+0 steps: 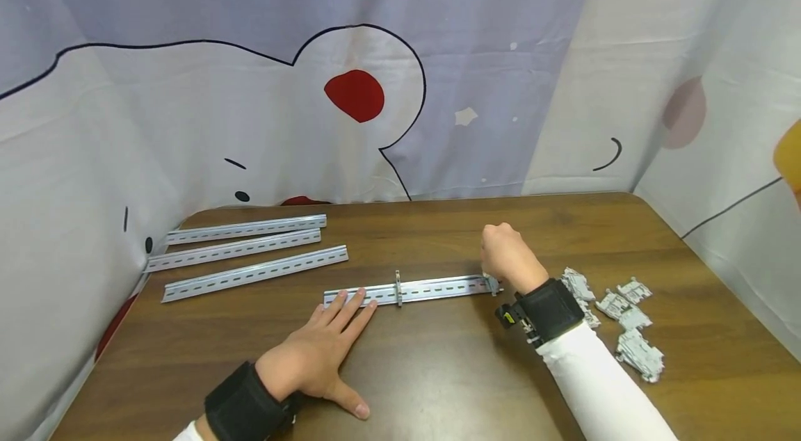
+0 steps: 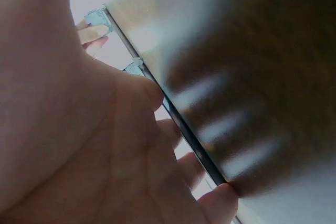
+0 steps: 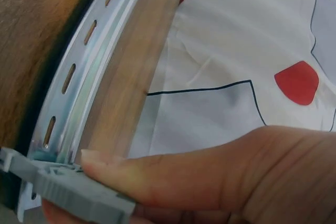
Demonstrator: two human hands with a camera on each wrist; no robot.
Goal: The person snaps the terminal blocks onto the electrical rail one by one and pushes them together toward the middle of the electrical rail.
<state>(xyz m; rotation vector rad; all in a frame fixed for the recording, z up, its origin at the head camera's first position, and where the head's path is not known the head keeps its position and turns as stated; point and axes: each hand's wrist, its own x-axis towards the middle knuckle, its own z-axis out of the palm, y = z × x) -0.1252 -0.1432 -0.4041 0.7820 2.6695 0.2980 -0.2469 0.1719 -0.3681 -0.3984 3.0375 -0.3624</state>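
A slotted metal DIN rail (image 1: 441,288) lies across the middle of the table. My left hand (image 1: 316,354) is spread with straight fingers, and its fingertips press on the rail's left part. One thin grey terminal block (image 1: 398,290) stands upright on the rail, just right of those fingers. At the rail's right end, my right hand (image 1: 510,259) pinches another grey terminal block (image 3: 79,192) between thumb and fingers. In the right wrist view the thumb lies on top of this block, which touches the rail's end; its underside is hidden.
Three more DIN rails (image 1: 256,273) lie at the back left of the wooden table (image 1: 438,385). Several loose grey terminal blocks (image 1: 640,354) are scattered to the right of my right wrist. A patterned cloth (image 1: 475,65) hangs behind the table and along its sides.
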